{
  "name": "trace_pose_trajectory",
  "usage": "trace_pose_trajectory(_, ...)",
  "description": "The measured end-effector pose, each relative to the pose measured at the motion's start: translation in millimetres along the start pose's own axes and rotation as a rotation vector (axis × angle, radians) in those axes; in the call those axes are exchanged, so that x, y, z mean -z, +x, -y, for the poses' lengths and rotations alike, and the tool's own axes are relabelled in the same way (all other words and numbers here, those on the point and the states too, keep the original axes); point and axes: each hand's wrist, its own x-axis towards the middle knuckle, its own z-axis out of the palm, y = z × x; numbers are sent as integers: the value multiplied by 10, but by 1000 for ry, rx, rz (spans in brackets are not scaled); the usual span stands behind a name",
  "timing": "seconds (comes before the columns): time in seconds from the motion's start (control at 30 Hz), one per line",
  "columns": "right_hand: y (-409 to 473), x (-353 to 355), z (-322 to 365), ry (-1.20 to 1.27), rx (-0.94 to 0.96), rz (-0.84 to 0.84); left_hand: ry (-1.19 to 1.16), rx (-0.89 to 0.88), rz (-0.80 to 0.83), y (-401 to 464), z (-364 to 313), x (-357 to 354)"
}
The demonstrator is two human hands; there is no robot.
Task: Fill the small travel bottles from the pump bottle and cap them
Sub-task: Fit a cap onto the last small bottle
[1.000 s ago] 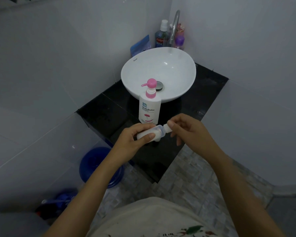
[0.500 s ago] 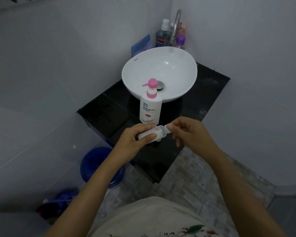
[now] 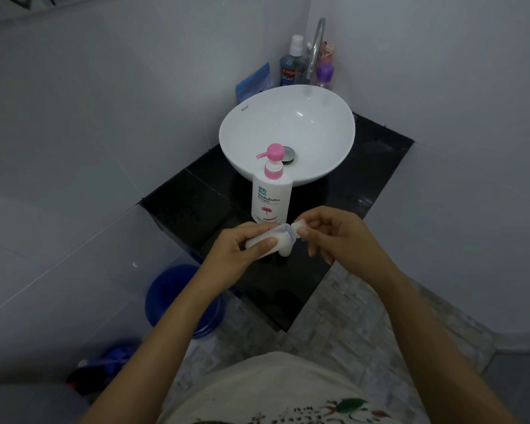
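Observation:
My left hand (image 3: 242,249) grips a small white travel bottle (image 3: 276,238), held on its side over the black counter's front part. My right hand (image 3: 334,231) pinches the bottle's white cap (image 3: 299,224) at the neck end. Another small white bottle (image 3: 285,250) seems to stand on the counter just below, mostly hidden by the held one. The white pump bottle (image 3: 270,197) with a pink pump head stands upright right behind my hands, in front of the basin.
A white bowl basin (image 3: 318,166) sits on the black counter (image 3: 190,206), with a tap (image 3: 317,47) and several toiletry bottles behind it in the corner. A blue bucket (image 3: 178,298) stands on the floor under the counter's left edge. Tiled walls close in on both sides.
Both hands stay at the small bottle. My right fingers have shifted slightly around the cap; the bottle has barely moved.

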Motion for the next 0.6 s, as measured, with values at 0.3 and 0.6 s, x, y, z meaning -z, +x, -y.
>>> trace_pose_trajectory(0.3, 59, -223, -138, 69, -2, -149, 73, -41, -67, -4, 145, -1)
trace_pose_trajectory(0.6, 194, -327, -250, -207, 63, -95, 230, -12, -98, 124, 379, 101)
